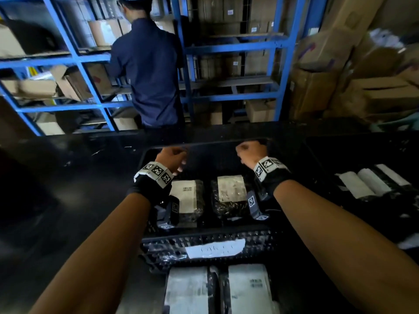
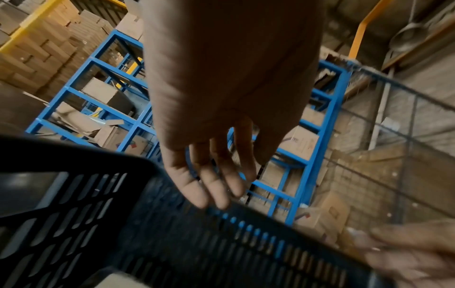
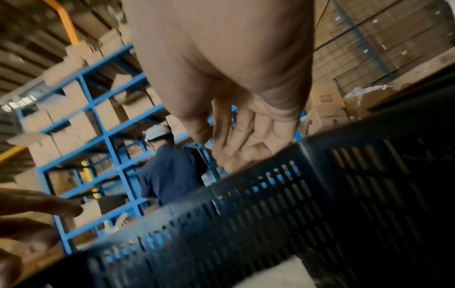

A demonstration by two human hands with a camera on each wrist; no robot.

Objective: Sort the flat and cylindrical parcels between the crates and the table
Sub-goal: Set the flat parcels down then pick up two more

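Both hands reach over the far wall of the middle black crate (image 1: 204,248) on the dark counter (image 1: 68,200).

The left hand (image 1: 171,158) hangs above the far rim with relaxed, loosely bent fingers (image 2: 216,187) and holds nothing. The right hand (image 1: 250,152) has its fingers curled; they lie at the rim, but I cannot tell if they grip it. Inside this crate two flat parcels (image 1: 230,196) in dark wrap with white labels lie side by side. Two more labelled parcels (image 1: 188,291) lie just beside the crate, at the near edge of the counter. At the right, a second crate (image 1: 322,155) holds white cylindrical parcels (image 1: 371,181). Behind the counter a person (image 1: 150,64) in dark blue faces blue shelves (image 1: 226,49) with cardboard boxes.
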